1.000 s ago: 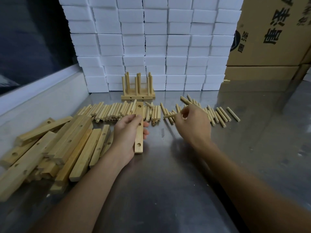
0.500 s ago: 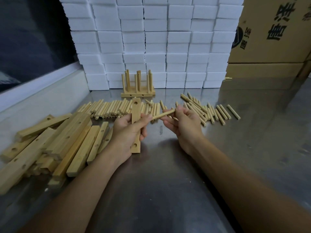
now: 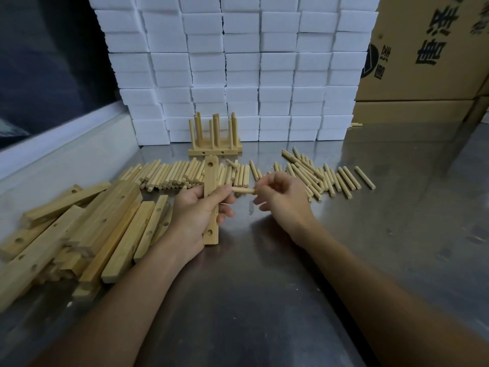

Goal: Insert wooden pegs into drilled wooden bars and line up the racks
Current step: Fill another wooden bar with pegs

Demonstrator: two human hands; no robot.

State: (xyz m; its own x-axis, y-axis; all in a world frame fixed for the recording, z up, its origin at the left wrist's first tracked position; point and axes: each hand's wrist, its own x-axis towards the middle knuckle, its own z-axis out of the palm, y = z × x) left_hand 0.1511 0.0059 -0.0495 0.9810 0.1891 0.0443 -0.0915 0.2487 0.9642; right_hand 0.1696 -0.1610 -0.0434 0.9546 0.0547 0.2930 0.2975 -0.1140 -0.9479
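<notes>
We grip the drilled bar in our left hand, its far end pointing to 12 o'clock. Our right hand pinches a peg lying sideways at the bar's 3 o'clock, its tip at our left thumb. A finished rack stands at 12 o'clock beyond loose pegs; spare bars lie at 9 o'clock.

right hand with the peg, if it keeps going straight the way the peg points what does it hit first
Probably the drilled wooden bar gripped by the left hand. The right hand points its short wooden peg leftward at the bar's side, near the left thumb; depth is unclear.
</notes>
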